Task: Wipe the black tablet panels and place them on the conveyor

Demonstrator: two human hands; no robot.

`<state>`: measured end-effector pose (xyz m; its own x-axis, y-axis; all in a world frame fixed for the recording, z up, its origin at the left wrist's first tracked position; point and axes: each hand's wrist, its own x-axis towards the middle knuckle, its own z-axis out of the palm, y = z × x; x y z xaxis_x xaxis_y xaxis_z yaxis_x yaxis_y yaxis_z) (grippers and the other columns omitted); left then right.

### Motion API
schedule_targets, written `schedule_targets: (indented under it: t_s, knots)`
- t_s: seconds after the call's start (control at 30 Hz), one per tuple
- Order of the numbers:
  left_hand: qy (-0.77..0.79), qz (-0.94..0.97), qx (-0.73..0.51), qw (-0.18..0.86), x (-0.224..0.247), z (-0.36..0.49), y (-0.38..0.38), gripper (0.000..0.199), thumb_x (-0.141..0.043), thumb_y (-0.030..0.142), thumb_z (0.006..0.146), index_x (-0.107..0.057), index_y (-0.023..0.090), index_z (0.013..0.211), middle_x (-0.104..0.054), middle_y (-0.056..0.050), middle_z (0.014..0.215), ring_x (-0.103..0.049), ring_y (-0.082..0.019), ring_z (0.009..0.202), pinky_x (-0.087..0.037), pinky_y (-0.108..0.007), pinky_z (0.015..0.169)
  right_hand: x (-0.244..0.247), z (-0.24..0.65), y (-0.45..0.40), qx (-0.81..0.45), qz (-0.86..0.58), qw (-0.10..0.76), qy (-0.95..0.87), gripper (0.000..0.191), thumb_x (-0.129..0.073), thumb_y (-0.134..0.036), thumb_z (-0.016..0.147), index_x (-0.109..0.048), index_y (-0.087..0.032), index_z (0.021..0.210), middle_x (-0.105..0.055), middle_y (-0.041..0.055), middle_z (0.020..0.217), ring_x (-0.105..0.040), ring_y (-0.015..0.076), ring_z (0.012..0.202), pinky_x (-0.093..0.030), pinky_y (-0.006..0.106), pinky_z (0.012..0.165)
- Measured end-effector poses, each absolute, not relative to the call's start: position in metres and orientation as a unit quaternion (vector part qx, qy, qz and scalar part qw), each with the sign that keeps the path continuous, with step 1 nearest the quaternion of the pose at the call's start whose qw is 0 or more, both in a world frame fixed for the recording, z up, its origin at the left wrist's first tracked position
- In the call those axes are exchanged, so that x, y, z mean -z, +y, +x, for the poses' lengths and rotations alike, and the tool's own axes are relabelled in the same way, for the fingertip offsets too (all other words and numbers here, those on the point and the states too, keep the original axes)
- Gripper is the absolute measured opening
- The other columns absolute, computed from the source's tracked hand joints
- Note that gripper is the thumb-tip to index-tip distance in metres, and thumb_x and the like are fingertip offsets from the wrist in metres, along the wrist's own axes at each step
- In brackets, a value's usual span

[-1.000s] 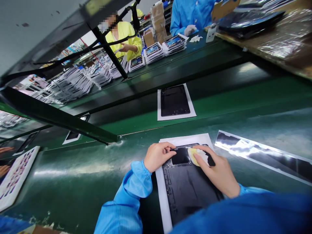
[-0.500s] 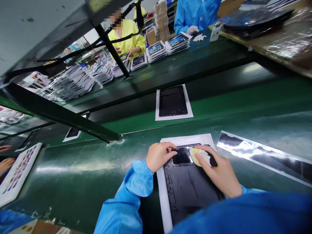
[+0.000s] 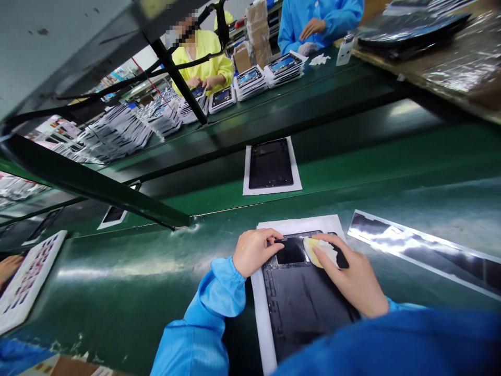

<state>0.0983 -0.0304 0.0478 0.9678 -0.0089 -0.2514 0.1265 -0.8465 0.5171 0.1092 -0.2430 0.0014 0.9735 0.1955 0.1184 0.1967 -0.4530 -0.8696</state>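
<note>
In front of me a black tablet housing (image 3: 305, 303) lies on a white sheet (image 3: 265, 339). At its upper left corner is my left hand (image 3: 256, 251), thumb and fingertips pinched together; what lies between them is too small to make out. My right hand (image 3: 354, 277) is closed round a yellowish-white wiping pad (image 3: 313, 251) and presses it on the housing's upper part. A glossy dark panel (image 3: 290, 251) shows between the two hands. Part of the pad and the housing's upper right are hidden by my right fingers.
Beyond my bench, another tablet housing (image 3: 271, 164) lies on the green conveyor belt (image 3: 352, 167). A clear film strip (image 3: 422, 250) is at right. A green post (image 3: 97, 180) slants across the left, near a white tray (image 3: 35, 277). Co-workers sit behind stacked tablets (image 3: 250, 83).
The housing on the belt has shifted slightly left. A co-worker in blue now shows a raised hand, and one of two hands at the far left has gone from view. My hands stay put.
</note>
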Motion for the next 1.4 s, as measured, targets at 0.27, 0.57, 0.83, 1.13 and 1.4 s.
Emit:
schedule_targets:
  t_s: [0.27,0.57,0.83,1.13,1.4]
  knots:
    - [0.023,0.964,0.124,0.236,-0.051,0.097,-0.034,0.015,-0.062,0.029,0.084,-0.071,0.030,0.097,-0.069,0.007,0.080,-0.060,-0.011,0.070,-0.045,-0.022,0.069,-0.003,0.108,-0.244,-0.013,-0.855,0.509,-0.102,0.031,-0.052,-0.048,0.082,-0.066,-0.026,0.097,-0.075,0.0025,0.091,-0.032,0.0078,0.027,-0.037,0.029,0.035]
    - [-0.033,0.989,0.095,0.104,-0.053,0.091,-0.041,0.021,-0.063,0.036,0.088,-0.064,0.028,0.107,-0.068,0.003,0.086,-0.061,-0.016,0.084,-0.045,-0.023,0.066,-0.001,0.109,-0.243,0.001,-0.859,0.499,-0.118,0.029,-0.051,-0.047,0.083,-0.065,-0.026,0.099,-0.074,0.0013,0.091,-0.035,0.0079,0.027,-0.041,0.029,0.038]
    - [-0.221,0.974,-0.011,-0.043,-0.043,0.071,-0.027,0.023,-0.048,0.019,0.095,-0.063,0.025,0.111,-0.067,-0.001,0.113,-0.061,-0.018,0.096,-0.050,-0.028,0.072,0.000,0.108,-0.244,0.007,-0.857,0.500,-0.123,0.029,-0.051,-0.048,0.084,-0.064,-0.026,0.099,-0.074,-0.0005,0.085,-0.038,0.0096,0.027,-0.044,0.031,0.040]
    - [-0.286,0.955,-0.068,-0.037,-0.035,0.045,-0.014,0.038,-0.054,0.013,0.089,-0.061,0.030,0.123,-0.062,0.001,0.129,-0.058,-0.020,0.113,-0.052,-0.031,0.085,-0.003,0.109,-0.243,0.012,-0.861,0.492,-0.125,0.027,-0.049,-0.044,0.085,-0.063,-0.026,0.100,-0.075,0.0007,0.087,-0.064,0.0163,0.051,-0.050,0.029,0.052]
    - [-0.284,0.953,-0.102,-0.035,-0.031,0.042,-0.016,0.044,-0.051,0.006,0.086,-0.063,0.032,0.120,-0.064,0.001,0.126,-0.060,-0.020,0.110,-0.054,-0.032,0.084,-0.006,0.104,-0.210,0.057,-0.897,0.369,-0.237,0.028,-0.041,-0.037,0.092,-0.062,-0.028,0.108,-0.070,-0.0038,0.062,-0.066,0.0190,0.052,-0.046,0.027,0.048]
